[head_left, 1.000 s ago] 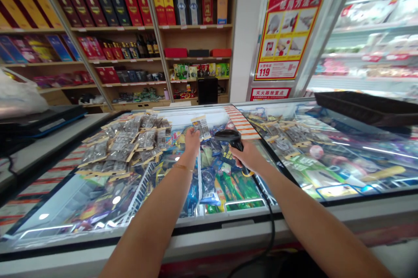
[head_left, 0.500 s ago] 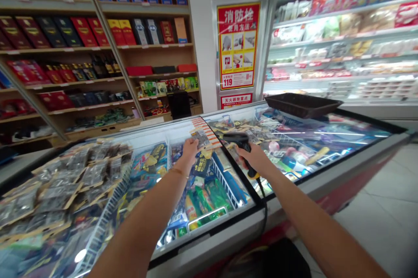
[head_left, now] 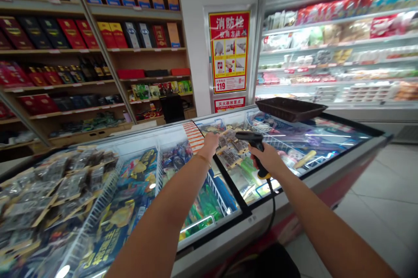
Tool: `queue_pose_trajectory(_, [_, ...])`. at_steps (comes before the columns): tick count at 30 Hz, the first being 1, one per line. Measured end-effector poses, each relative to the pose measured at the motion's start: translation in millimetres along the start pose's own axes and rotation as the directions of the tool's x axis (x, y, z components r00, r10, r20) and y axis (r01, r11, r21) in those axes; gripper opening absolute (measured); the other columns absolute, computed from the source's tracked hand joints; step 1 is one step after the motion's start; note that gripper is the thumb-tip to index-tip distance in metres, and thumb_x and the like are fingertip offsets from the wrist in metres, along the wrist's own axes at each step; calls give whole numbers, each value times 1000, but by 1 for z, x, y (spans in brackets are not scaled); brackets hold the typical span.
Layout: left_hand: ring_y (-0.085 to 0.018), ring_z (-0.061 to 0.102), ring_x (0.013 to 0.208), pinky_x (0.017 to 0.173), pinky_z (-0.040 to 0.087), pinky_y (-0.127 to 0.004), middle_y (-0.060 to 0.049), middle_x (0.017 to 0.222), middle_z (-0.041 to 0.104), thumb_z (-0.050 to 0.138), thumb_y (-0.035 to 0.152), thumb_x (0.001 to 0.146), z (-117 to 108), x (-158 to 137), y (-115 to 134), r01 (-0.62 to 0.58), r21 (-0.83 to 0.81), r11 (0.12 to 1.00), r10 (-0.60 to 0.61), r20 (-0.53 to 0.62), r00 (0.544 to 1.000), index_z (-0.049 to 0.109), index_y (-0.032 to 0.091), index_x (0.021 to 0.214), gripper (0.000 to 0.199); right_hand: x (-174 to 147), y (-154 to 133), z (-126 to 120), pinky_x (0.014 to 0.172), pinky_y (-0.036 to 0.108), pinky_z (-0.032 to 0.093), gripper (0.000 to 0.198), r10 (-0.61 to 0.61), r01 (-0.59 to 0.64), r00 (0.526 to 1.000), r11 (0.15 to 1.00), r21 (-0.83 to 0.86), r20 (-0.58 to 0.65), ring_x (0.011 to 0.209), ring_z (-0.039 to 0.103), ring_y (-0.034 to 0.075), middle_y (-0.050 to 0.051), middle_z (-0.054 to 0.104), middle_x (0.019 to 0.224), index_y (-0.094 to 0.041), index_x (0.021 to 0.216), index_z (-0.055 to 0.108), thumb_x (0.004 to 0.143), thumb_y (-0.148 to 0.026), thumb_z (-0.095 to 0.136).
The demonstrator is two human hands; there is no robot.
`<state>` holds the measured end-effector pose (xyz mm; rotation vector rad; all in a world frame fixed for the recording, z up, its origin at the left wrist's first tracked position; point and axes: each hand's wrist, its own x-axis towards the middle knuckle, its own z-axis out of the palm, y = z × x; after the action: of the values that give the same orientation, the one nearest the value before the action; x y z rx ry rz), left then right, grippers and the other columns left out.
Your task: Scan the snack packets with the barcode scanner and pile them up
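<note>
My right hand (head_left: 268,157) is wrapped round the grip of a black barcode scanner (head_left: 251,137) with a yellow base, its cable hanging down over the freezer's front edge. The scanner points left, above the glass. My left hand (head_left: 211,144) reaches forward over the black divider, its fingers drawn together at the near edge of a small pile of flat, clear-wrapped packets (head_left: 232,147). What the fingers hold, if anything, is hidden. Just left of that hand lies an orange-and-white striped sheet (head_left: 193,135). A much larger heap of similar packets (head_left: 62,186) covers the glass at the left.
Under the freezer's glass are wire baskets (head_left: 212,221) of bagged goods. A dark shallow tray (head_left: 290,110) stands on the far right of the lid. Behind are shelves of boxes (head_left: 127,36), a red fire-hydrant poster (head_left: 229,51) and a lit open fridge (head_left: 339,55).
My left hand has moved right, carrying a packet off the striped sheet toward the small pile; that packet no longer shows separately. The scanner has shifted slightly right, and the view has turned a little.
</note>
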<state>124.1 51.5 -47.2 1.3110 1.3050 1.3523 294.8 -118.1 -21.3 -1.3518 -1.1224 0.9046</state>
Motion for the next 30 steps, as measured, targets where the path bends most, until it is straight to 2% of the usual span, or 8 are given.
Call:
queue_pose_trajectory(5, [-24, 66, 110, 92, 58, -45, -11, 130, 64, 64, 38, 97, -87, -9, 0, 32, 173, 984, -20, -70, 997, 62, 18, 129, 39, -6, -6, 56, 35, 22, 41, 24, -32, 33, 992, 999, -8, 123, 37, 51, 11, -4, 57, 55, -21, 80, 52, 79, -35, 72])
queue_pose_trajectory(8, [-22, 67, 104, 90, 58, -43, -10, 122, 67, 67, 34, 95, -157, -19, 3, 35, 250, 968, 11, -181, 983, 65, 16, 122, 33, -14, -13, 100, 34, 22, 40, 25, -64, 64, 975, 998, 6, 215, 35, 51, 11, -4, 58, 54, -22, 79, 50, 80, -35, 71])
queue_pose_trajectory(12, [-25, 71, 95, 87, 55, -37, -13, 104, 73, 82, 20, 74, -260, -41, 12, 44, 350, 936, 77, -324, 943, 69, 15, 96, 26, -24, -23, 156, 34, 22, 39, 26, -87, 85, 940, 996, 20, 331, 36, 51, 11, -4, 57, 54, -22, 77, 49, 81, -35, 70])
queue_pose_trajectory(17, [-31, 69, 109, 97, 50, -39, -14, 102, 74, 83, 23, 62, -379, -77, 29, 93, 495, 864, 153, -434, 888, 62, 19, 82, 29, -34, -29, 210, 36, 22, 40, 25, -118, 107, 914, 993, 50, 389, 37, 53, 11, -3, 59, 56, -21, 79, 50, 81, -34, 71])
queue_pose_trajectory(20, [-42, 62, 122, 105, 44, -51, -18, 105, 73, 88, 29, 53, -433, -98, 35, 170, 582, 795, 179, -493, 851, 58, 20, 76, 39, -40, -25, 231, 36, 22, 40, 22, -99, 74, 912, 994, 79, 399, 37, 54, 11, -4, 59, 57, -20, 80, 51, 81, -32, 70])
queue_pose_trajectory(23, [-54, 54, 128, 106, 37, -66, -25, 107, 72, 95, 46, 41, -467, -111, 32, 356, 750, 558, 207, -541, 815, 57, 22, 72, 55, -46, -14, 242, 35, 22, 39, 22, -72, 27, 912, 993, 117, 403, 36, 52, 11, -5, 57, 55, -21, 81, 51, 81, -32, 69])
queue_pose_trajectory(25, [-56, 56, 124, 104, 36, -69, -26, 103, 73, 96, 55, 36, -476, -116, 28, 427, 814, 395, 197, -529, 826, 60, 22, 75, 62, -49, -6, 243, 34, 22, 38, 22, -49, -2, 908, 993, 121, 416, 35, 51, 11, -5, 56, 53, -21, 80, 50, 81, -32, 69])
queue_pose_trajectory(30, [-53, 55, 127, 106, 36, -68, -28, 115, 72, 91, 60, 49, -465, -117, 26, 471, 852, 229, 109, -503, 857, 68, 18, 106, 74, -48, 4, 235, 34, 21, 39, 21, -48, -1, 904, 993, 114, 425, 35, 51, 11, -6, 56, 52, -21, 81, 52, 80, -30, 70])
